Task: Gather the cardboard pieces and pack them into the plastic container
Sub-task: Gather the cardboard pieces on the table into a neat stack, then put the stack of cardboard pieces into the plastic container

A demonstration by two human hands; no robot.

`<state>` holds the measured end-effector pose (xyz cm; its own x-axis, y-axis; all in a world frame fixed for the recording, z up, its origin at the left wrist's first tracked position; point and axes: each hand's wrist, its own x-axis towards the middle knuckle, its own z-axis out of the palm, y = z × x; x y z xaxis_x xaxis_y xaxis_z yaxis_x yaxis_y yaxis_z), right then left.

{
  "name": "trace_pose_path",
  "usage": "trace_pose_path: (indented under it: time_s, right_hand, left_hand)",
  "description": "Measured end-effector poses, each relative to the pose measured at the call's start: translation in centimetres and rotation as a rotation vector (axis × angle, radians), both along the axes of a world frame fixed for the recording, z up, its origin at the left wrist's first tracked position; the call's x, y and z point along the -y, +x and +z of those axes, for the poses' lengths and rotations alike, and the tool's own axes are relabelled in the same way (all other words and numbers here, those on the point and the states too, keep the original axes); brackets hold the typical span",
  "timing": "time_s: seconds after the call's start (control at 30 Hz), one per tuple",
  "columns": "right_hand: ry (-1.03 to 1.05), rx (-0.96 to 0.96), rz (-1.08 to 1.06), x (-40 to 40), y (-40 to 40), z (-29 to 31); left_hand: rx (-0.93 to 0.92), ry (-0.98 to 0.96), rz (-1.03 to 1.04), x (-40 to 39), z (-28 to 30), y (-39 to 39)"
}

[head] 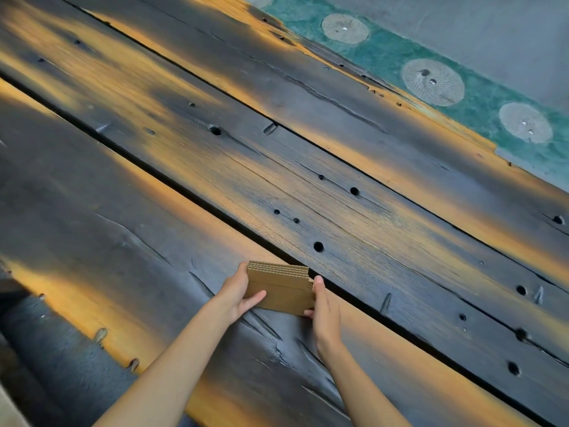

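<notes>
We hold a stack of cardboard pieces (278, 288) between both hands, low in the middle of the view, above the dark wooden table (354, 217). The stack stands on edge: its broad brown face looks back toward us and its corrugated top edges show as a stepped row of thin layers. Its long axis runs from left to right, dipping slightly toward the right, and it crosses the slant of the planks rather than following it.

Our left hand (237, 292) closes on the left end, thumb laid across the front face, the other fingers tucked behind the stack and out of sight. Our right hand (323, 306) pinches the right end, thumb up along the side edge and a fingertip curled under the lower corner. Both hands press on the cardboard, held apart by the length of the stack.

We cannot tell whether the bottom edge rests on the wood or hangs just above it, and we cannot count the layers with certainty. Both forearms are cut off at the bottom border. Beyond the table's far edge lies a green strip (480, 97) with pale round patches, slightly blurred.
</notes>
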<state>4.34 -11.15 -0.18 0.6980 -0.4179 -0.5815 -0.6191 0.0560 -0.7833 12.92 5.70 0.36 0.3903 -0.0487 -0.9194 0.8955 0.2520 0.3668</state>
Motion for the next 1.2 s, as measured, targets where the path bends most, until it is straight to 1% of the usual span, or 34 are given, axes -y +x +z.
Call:
trace_pose_path:
  time_s: [0.13,0.2,0.27,0.3,0.33,0.4,0.43,0.47,0.53,0.63,0.73,0.8,0.87,0.93,1.07,1.1,1.2]
  right_hand:
    - [0.12,0.08,0.12,1.9,-1.7,2.0]
    - [0.293,0.013,0.075,2.9,-2.0,3.0]
    - [0.506,-0.081,0.03,3.9,-2.3,3.8]
    - [0.568,-0.105,0.048,4.7,-2.8,4.4]
    - [0.588,-0.133,0.119,5.0,-3.0,4.9]
    - [0.62,-0.187,0.26,5.4,-3.8,5.8]
    - [0.663,-0.2,0.281,5.5,-4.2,6.2]
    - [0.709,-0.193,0.272,5.7,-4.6,6.3]
    - [0.755,-0.133,0.175,6.3,-5.5,6.4]
    - [0.725,-0.039,-0.021,7.2,-6.8,6.5]
    - [0.557,0.043,-0.17,8.1,-8.4,6.2]
    - [0.429,0.089,-0.281,9.0,-9.5,6.1]
    - [0.348,0.129,-0.376,9.8,-10.9,6.3]
    - [0.309,0.15,-0.425,10.3,-12.2,6.3]
    - [0.242,0.196,-0.493,12.2,-15.9,5.9]
    - [0.242,0.205,-0.507,12.7,-16.9,5.9]
    - [0.214,0.221,-0.548,15.2,-20.2,6.0]
  left_hand:
    - [-0.02,-0.102,-0.014,0.5,0.2,-0.5]
    - [-0.011,-0.201,-0.023,0.4,0.3,-0.9]
    - [0.007,-0.355,-0.059,0.7,0.7,-1.3]
    - [0.031,-0.421,-0.114,1.5,0.9,-1.5]
    - [0.065,-0.458,-0.17,1.9,1.0,-1.6]
    - [0.127,-0.485,-0.292,3.5,1.2,-2.0]
    - [0.142,-0.494,-0.332,4.4,1.4,-2.3]
    - [0.152,-0.497,-0.35,5.2,1.6,-2.5]
    - [0.18,-0.479,-0.342,6.6,2.4,-2.9]
    - [0.173,-0.492,-0.235,8.1,3.1,-3.9]
    - [0.154,-0.576,-0.265,9.7,3.7,-5.5]
    - [0.185,-0.52,-0.367,10.9,4.2,-6.8]
    - [0.251,-0.425,-0.534,12.4,4.9,-8.4]
    - [0.31,-0.367,-0.649,13.8,5.3,-9.9]
    - [0.442,-0.199,-0.779,17.1,6.4,-12.9]
    - [0.47,-0.189,-0.814,17.7,6.6,-13.3]
    - [0.517,-0.245,-0.971,19.9,7.8,-14.5]
